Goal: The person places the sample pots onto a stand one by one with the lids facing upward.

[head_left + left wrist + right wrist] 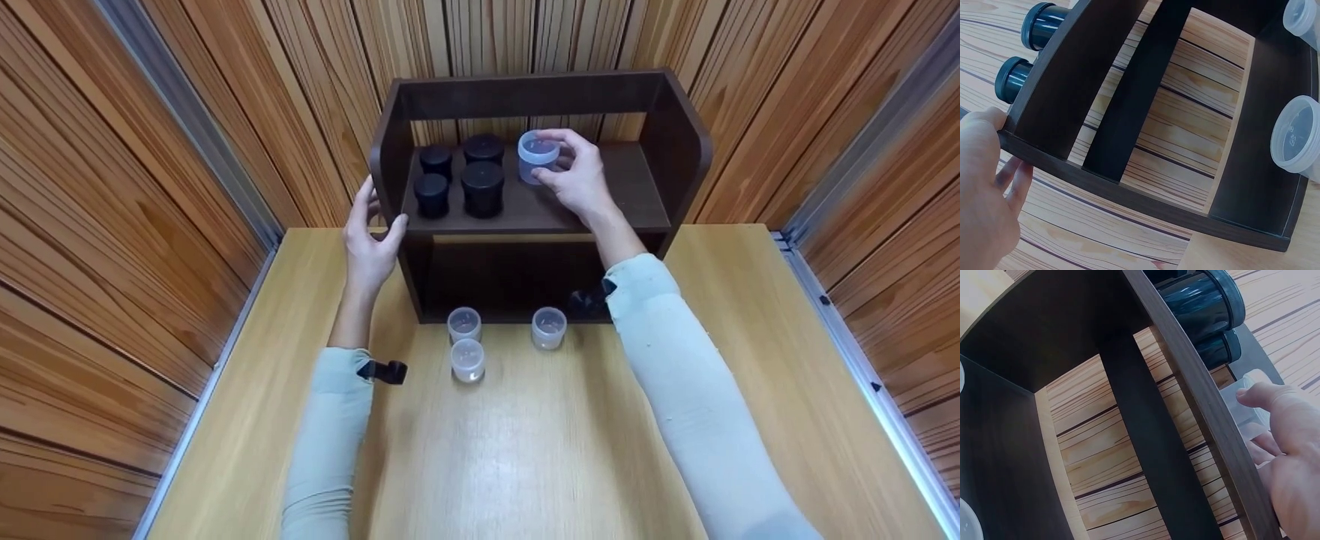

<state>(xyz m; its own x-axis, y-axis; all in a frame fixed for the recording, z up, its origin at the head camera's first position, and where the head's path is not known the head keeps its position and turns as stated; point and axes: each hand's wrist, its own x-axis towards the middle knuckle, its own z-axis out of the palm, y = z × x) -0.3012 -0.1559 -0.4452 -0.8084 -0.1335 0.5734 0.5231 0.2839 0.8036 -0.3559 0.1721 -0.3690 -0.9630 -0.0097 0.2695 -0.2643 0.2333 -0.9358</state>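
Observation:
A dark brown two-tier shelf [559, 215] stands against the wooden wall. On its upper board, my right hand [581, 176] holds a translucent plastic jar [532, 156] between thumb and fingers, just right of several black-lidded dark jars [483, 187]. The right wrist view shows the thumb on the side of this translucent jar [1238, 405]. My left hand [369, 251] grips the front edge of the shelf's left side panel [388, 161]; in the left wrist view its thumb and fingers lie on both sides of that edge.
Three more translucent jars stand on the wooden table [517, 450] before the lower tier: two close together at left, a front one [468, 360] and a back one [463, 322], and a single jar [549, 328] at right. Wooden walls [120, 187] enclose the table.

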